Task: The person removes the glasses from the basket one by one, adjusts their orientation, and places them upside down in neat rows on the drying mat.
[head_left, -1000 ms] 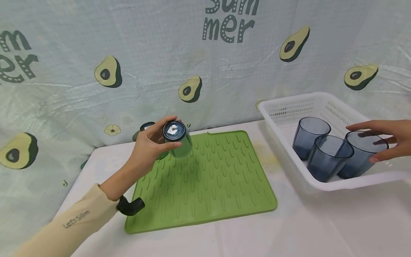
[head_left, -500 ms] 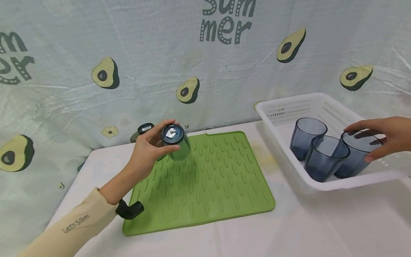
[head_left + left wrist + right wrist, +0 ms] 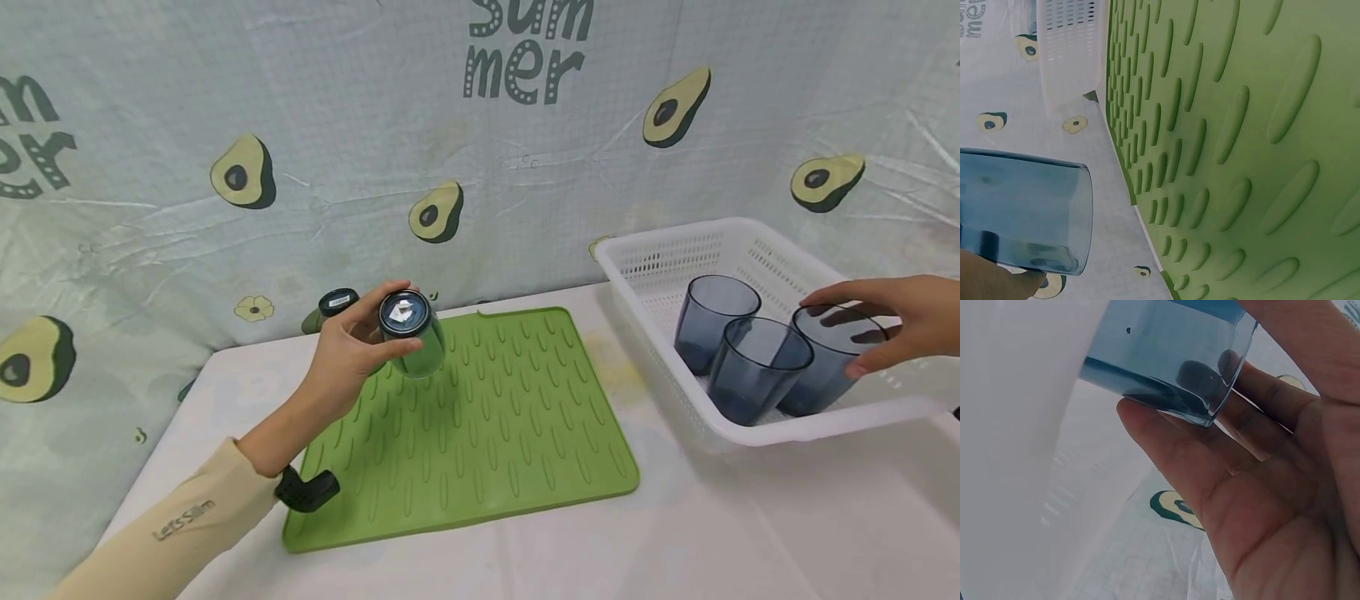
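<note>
White table (image 3: 787,533), avocado-print backdrop cloth (image 3: 225,83) behind. Green ribbed silicone drying mat (image 3: 480,442) lies flat mid-table; white perforated plastic basket (image 3: 750,242) sits just R of it, apart from the mat edge.

Basket holds 3 upright smoky-blue transparent tumblers: rear one (image 3: 716,321), middle one (image 3: 759,367), and the right tumbler (image 3: 828,362) nearest my R hand.

My left hand (image 3: 348,354) grips an inverted smoky-blue tumbler (image 3: 411,333), fingers + thumb curled round its wall, base w/ white sticker up, rim down. It hangs over the mat's far-left part, not touching yet; wrist view shows the rim clear of the ribs. A dark-capped green bottle (image 3: 330,307) stands behind that hand, by the backdrop.

My right hand (image 3: 892,321) reaches over the right tumbler's rim, thumb one side, fingers the other, curled at the glass; wrist view shows fingers against the wall, so I read it as a light hold, not lifted.

Step, my guess: setting the inverted tumbler down while picking the next one. Next calls for lowering L straight, rim flat on ribs, then letting go; R needs a firmer close before lifting clear of the neighbour glass.
</note>
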Tool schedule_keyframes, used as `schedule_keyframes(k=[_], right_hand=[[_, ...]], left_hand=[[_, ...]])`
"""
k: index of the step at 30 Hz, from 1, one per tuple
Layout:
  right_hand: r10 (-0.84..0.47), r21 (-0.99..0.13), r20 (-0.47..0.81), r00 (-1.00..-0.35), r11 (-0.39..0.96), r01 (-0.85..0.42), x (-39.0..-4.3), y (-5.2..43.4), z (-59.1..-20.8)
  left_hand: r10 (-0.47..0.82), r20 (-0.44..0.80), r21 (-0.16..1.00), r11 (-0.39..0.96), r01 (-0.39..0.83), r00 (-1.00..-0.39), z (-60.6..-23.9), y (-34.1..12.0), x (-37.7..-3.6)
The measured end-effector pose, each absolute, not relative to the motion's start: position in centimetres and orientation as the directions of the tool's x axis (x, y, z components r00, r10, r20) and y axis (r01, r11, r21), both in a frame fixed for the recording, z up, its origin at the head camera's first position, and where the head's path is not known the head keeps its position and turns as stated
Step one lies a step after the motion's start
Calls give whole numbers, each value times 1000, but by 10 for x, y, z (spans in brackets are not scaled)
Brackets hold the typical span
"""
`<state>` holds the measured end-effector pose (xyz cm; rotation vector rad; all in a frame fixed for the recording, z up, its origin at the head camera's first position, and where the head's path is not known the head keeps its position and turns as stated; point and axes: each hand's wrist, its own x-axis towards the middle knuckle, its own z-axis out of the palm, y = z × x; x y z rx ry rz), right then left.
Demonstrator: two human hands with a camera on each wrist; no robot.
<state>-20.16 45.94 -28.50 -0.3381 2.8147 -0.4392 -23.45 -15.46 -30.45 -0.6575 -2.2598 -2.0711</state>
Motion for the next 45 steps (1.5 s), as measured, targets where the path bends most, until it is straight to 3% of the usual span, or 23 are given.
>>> schedule_keyframes(k=[23,45], right_hand=[[-242,-295,-192,-951,939,-180,-195,456,-285],[-239,-303,-188,-953,937,-175,-198,459,-285]], left_hand=[[156,222,964,112,240,-963,-316,-156,-245],[101,212,975,40,217,-972,-327,-152,-262]])
